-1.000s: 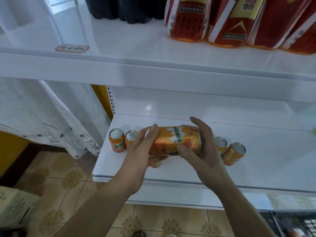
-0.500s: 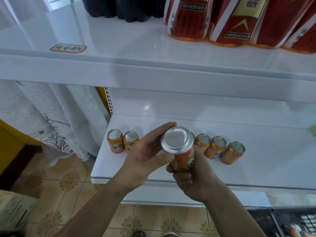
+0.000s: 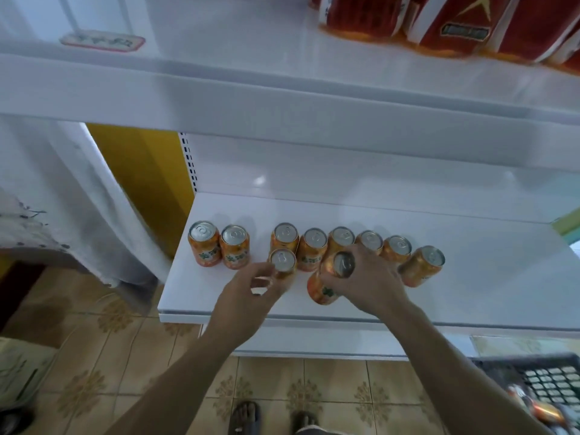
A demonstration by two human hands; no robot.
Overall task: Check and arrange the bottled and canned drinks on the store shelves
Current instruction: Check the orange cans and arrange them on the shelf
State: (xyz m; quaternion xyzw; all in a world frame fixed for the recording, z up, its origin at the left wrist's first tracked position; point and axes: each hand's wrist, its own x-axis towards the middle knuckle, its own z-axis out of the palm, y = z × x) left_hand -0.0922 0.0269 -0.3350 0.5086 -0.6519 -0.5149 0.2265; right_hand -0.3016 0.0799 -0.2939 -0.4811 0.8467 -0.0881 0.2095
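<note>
Several orange soda cans stand in a row (image 3: 314, 246) on the white lower shelf (image 3: 486, 296), with two more (image 3: 204, 246) set apart at the left. My right hand (image 3: 373, 284) grips a tilted orange can (image 3: 323, 290) in front of the row, its top leaning toward the back. My left hand (image 3: 248, 293) reaches to a second upright can in front (image 3: 283, 260), thumb and fingertips closing on its lower body. The rightmost can (image 3: 422, 266) leans a little to the right.
Large red-labelled bottles (image 3: 455, 23) stand on the upper shelf (image 3: 282, 98), which overhangs the cans. A white curtain (image 3: 78, 199) hangs at the left. A dark crate (image 3: 549, 381) sits on the tiled floor at the lower right. My sandalled feet (image 3: 248, 416) are below the shelf edge.
The can was held sideways in both hands, then turned end-on; now my right hand alone lowers it to the shelf. My left hand has let go and moved to another can.
</note>
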